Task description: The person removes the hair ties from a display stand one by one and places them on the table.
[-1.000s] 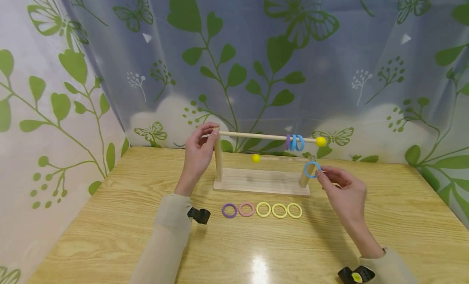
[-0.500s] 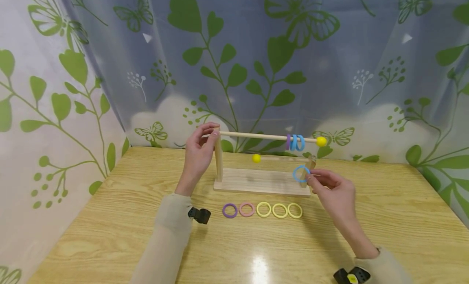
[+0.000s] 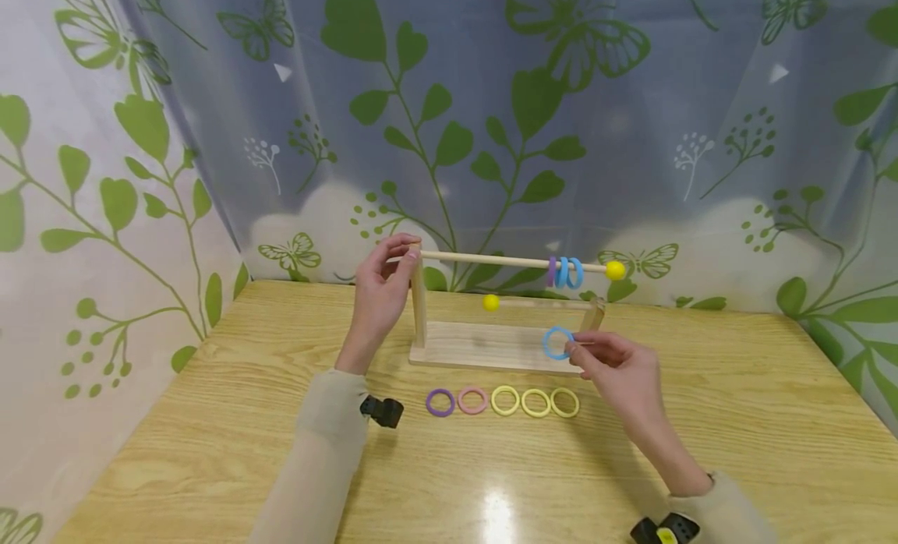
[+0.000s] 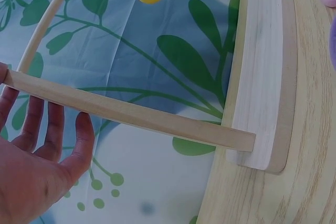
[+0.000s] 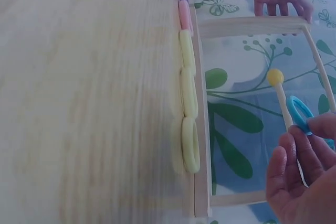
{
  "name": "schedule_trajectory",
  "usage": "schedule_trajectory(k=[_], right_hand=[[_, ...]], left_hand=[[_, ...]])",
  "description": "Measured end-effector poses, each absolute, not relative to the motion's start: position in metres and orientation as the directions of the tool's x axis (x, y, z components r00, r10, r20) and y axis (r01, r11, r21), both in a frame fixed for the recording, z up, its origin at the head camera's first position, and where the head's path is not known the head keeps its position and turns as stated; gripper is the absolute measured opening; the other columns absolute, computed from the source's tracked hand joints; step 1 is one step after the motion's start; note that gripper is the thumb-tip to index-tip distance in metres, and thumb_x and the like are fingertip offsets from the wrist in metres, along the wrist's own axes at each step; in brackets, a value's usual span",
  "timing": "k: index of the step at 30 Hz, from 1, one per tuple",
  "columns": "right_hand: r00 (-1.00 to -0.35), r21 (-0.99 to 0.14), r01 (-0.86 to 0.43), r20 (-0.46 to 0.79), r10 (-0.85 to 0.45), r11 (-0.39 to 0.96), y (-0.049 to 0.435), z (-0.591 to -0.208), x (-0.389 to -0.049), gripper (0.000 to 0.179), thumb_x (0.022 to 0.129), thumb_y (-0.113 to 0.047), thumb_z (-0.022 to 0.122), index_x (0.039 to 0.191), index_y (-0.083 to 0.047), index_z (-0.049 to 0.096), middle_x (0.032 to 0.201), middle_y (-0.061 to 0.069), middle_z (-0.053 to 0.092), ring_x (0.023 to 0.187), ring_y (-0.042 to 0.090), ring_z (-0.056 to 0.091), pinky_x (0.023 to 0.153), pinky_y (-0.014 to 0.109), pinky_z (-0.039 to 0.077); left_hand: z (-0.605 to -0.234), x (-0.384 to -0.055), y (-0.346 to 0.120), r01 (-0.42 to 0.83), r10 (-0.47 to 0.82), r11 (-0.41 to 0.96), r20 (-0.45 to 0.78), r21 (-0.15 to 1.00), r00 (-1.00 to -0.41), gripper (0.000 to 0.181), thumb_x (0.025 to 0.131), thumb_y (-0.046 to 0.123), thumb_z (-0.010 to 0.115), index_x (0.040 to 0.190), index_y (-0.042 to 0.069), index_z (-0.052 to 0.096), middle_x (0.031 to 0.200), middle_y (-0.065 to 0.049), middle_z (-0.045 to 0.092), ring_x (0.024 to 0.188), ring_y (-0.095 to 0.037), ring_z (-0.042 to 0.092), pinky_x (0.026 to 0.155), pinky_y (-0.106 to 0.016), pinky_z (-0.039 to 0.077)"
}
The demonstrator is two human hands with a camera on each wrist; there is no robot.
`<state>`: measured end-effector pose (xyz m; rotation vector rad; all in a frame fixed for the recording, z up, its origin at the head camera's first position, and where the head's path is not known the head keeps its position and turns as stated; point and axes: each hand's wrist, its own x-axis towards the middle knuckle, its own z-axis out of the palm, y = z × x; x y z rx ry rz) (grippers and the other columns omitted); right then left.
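My left hand (image 3: 379, 291) grips the top of the left post (image 4: 131, 109) of a wooden ring stand, its fingers behind the post in the left wrist view. Between thumb and fingertips, my right hand (image 3: 624, 376) pinches a light blue ring (image 5: 292, 112). In the head view that ring overlaps the stand's base (image 3: 477, 347), below the lower rod (image 3: 529, 304). One purple ring (image 3: 551, 272) and two blue rings (image 3: 575, 273) hang on the upper rod (image 3: 484, 259), near its yellow end ball (image 3: 614, 270). The lower rod carries no rings; its yellow ball (image 3: 490, 302) points left.
Along the front of the stand lies a row of rings on the wooden table (image 3: 393, 482): a purple ring (image 3: 429, 404), a pink ring (image 5: 184, 14) and three yellow rings (image 5: 188, 93). A patterned curtain (image 3: 463, 201) hangs close behind the stand.
The right hand has moved left and slightly down with the blue ring, from beside the right post to over the base. The left hand and the stand stay where they were.
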<state>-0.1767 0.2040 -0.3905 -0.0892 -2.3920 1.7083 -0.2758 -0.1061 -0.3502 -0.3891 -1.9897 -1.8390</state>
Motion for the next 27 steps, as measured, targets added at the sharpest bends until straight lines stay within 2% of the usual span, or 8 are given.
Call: schedule_trajectory(k=[6,13,21,27], right_hand=[[-0.987,-0.949,-0.050,0.095,0.131,0.313,0.198,-0.394,-0.177,0.034,0.094,-0.024,0.076,0.117,0.001,0.073,0.084,-0.014,0.077,0.082,0.007,0.074,0.072,0.028,0.062],[-0.992,-0.942,-0.039,0.077,0.103,0.334,0.190,-0.396,-0.176,0.031,0.094,-0.023,0.076,0.115,-0.001,0.074,0.094,0.006,0.080,0.084,0.011,0.076,0.072,0.030,0.063],[-0.993,-0.932,-0.052,0.086,0.078,0.359,0.181,-0.398,-0.178,0.026,0.093,-0.020,0.077,0.113,-0.004,0.075,0.096,0.013,0.080,0.084,0.018,0.077,0.072,0.032,0.063],[-0.996,-0.922,-0.054,0.077,0.043,0.383,0.175,-0.399,-0.178,0.025,0.093,-0.020,0.077,0.112,-0.005,0.076,0.096,0.013,0.080,0.085,0.022,0.077,0.070,0.031,0.062]], left_hand=[[-0.350,-0.276,-0.105,0.456,-0.068,0.090,0.463,0.885,-0.884,0.023,0.104,0.015,0.060,0.123,0.006,0.068,0.112,-0.012,0.065,0.090,-0.018,0.064,0.072,-0.022,0.055],[-0.351,-0.278,-0.104,0.454,-0.070,0.088,0.460,0.887,-0.885,0.023,0.104,0.015,0.060,0.123,0.006,0.067,0.112,-0.012,0.065,0.090,-0.017,0.064,0.072,-0.021,0.054],[-0.352,-0.278,-0.106,0.454,-0.069,0.090,0.461,0.886,-0.885,0.023,0.104,0.016,0.060,0.123,0.006,0.067,0.112,-0.012,0.066,0.090,-0.017,0.064,0.071,-0.022,0.054],[-0.352,-0.278,-0.107,0.445,-0.062,0.088,0.451,0.891,-0.890,0.023,0.104,0.017,0.059,0.124,0.007,0.067,0.112,-0.011,0.065,0.091,-0.017,0.064,0.072,-0.022,0.054]])
